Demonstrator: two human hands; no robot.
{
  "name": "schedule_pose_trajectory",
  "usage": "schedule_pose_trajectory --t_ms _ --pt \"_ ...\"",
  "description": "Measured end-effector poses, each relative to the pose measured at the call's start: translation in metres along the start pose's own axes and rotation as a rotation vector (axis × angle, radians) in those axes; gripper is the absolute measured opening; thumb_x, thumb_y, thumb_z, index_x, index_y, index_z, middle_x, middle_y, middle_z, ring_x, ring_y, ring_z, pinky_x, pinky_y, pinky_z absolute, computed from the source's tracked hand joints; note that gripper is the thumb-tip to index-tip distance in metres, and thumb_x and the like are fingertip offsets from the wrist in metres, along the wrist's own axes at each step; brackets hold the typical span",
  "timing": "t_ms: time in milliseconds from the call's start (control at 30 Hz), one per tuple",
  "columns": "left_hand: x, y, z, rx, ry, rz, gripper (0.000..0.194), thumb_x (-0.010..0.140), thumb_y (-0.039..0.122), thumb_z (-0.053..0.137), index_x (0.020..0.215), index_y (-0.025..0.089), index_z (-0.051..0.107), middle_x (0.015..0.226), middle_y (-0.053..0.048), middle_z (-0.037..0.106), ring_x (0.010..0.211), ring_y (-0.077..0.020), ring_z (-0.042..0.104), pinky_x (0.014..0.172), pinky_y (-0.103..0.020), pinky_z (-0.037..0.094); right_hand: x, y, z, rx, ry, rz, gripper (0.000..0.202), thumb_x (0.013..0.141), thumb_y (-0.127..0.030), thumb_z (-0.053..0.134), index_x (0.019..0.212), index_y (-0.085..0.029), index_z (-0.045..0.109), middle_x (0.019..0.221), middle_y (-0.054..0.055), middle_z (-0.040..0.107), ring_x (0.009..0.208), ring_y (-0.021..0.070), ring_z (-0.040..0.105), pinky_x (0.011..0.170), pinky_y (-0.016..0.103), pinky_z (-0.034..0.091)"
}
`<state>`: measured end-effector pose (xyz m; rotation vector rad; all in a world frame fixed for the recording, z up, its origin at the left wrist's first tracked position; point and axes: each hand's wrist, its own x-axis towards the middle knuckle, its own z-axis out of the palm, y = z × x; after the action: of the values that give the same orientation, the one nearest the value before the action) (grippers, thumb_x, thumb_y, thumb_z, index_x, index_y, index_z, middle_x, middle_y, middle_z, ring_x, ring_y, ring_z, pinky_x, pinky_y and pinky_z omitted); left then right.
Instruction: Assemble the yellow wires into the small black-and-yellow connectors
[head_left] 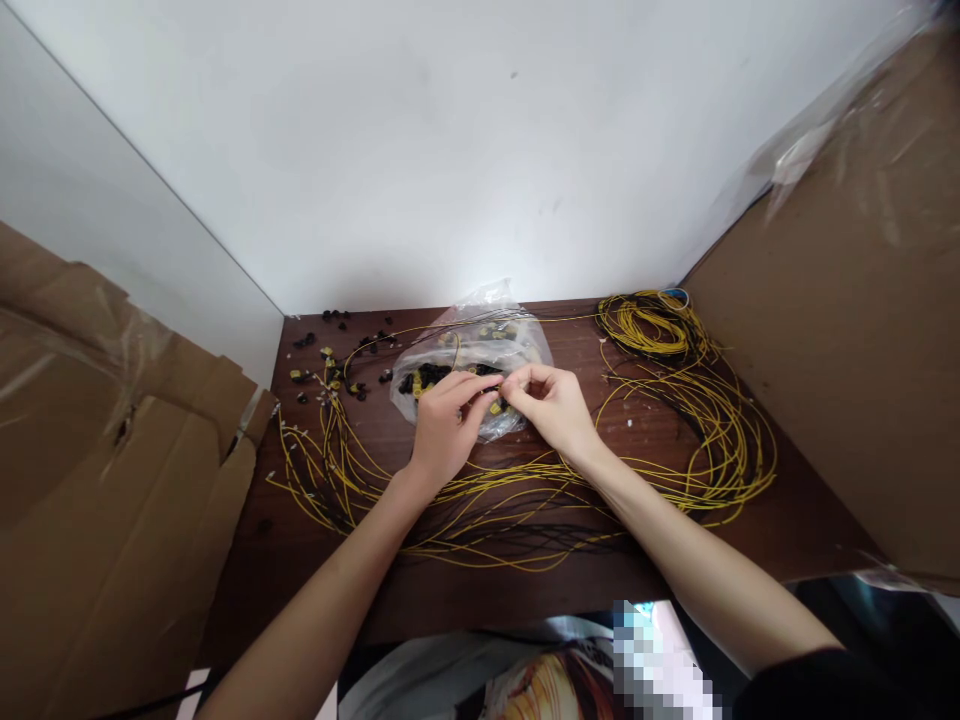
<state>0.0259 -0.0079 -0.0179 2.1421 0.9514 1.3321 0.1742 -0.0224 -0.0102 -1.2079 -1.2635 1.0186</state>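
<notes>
I get soft, diffuse light, the smooth white wall brightest above the middle of the brown wooden worktop's back edge, faintly shadowed toward its back-left corner. Glare streaks the crumpled clear plastic bag. Wide-angle distortion stretches the sides; square pixelation masks a glowing patch below the front edge.

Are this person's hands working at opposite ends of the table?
No, the left hand and right hand are close together, over the clear plastic bag.

no txt, labels or nos. readable; print at btm too unclear.
</notes>
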Motion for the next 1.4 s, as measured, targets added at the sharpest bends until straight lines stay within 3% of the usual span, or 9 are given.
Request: schedule_pose_trajectory --t_ms 400,733,1133,1400 --pt "-0.0004 0.0004 0.0018 0.006 0.014 0.032 0.018 0.083 0.012 0.056 0.094 0.015 0.07 0.085 -0.007 0.069 0.078 -0.0155 0.062 0.07 -0.027 0.049 -0.0033 0.0001 0.0014 -0.028 -0.001 -0.054 0.012 0.07 -0.024 0.06 0.063 -0.015 0.056 0.058 -0.003 0.048 0.054 0.0086 0.04 0.054 0.023 0.034" --pt "-0.0016 -0.0002 0.0034 0.03 0.025 0.038 0.017 0.083 0.013 0.056 0.093 0.016 0.07 0.084 -0.007 0.07 0.079 -0.0162 0.063 0.071 -0.029 0.049 -0.0027 0.001 0.0008 -0.035 -0.029 -0.045 0.016 0.071 -0.028 0.06 0.062 -0.016 0.056 0.056 -0.003 0.047 0.053 0.0086 0.04 0.054 0.023 0.034" --pt "0.0036 -0.0081 -0.0011 0.069 0.02 0.002 0.017 0.083 0.017 0.058 0.095 0.017 0.07 0.078 -0.005 0.068 0.067 -0.0127 0.057 0.061 -0.024 0.044 0.0025 -0.0009 -0.0016 -0.011 -0.062 -0.009 0.025 0.073 -0.039 0.064 0.075 -0.014 0.065 0.063 0.0 0.059 0.056 0.0098 0.048 0.055 0.024 0.038" --pt "0.0019 -0.0091 0.0005 0.074 0.033 0.006 0.017 0.083 0.02 0.058 0.095 0.018 0.07 0.075 -0.004 0.067 0.062 -0.0122 0.053 0.059 -0.025 0.043 0.0039 -0.0023 -0.0037 -0.045 -0.085 0.05 0.029 0.071 -0.043 0.064 0.069 -0.014 0.064 0.06 0.001 0.06 0.052 0.0095 0.047 0.052 0.024 0.037"
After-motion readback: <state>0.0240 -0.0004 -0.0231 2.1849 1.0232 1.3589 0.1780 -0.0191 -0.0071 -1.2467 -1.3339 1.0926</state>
